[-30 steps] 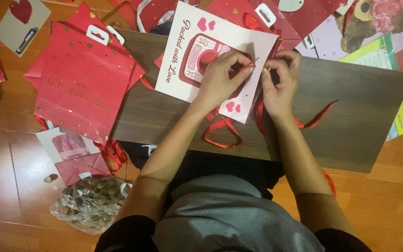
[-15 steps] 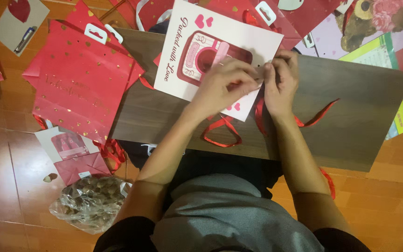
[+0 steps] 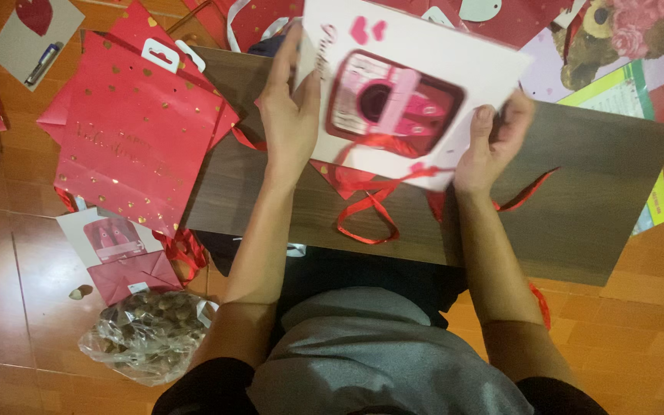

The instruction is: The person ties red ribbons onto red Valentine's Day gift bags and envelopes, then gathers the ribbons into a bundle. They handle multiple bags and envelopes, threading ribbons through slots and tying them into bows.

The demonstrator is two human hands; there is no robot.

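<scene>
Both hands grip a white gift bag (image 3: 416, 100) above the table (image 3: 578, 200): left hand (image 3: 290, 115) on its left edge, right hand (image 3: 493, 138) at its lower right corner. Its red ribbon (image 3: 370, 211) seems threaded already; finished red bags (image 3: 136, 146) lie beside.

A dark wooden board (image 3: 578, 192) is lying on a reddish-brown tiled floor (image 3: 9, 307), which is glowing under warm light. Red bags (image 3: 132, 138) are overlapping the board's left edge. A clear bag of nuts (image 3: 147, 330) is sitting on the floor beyond its near-left corner.
</scene>
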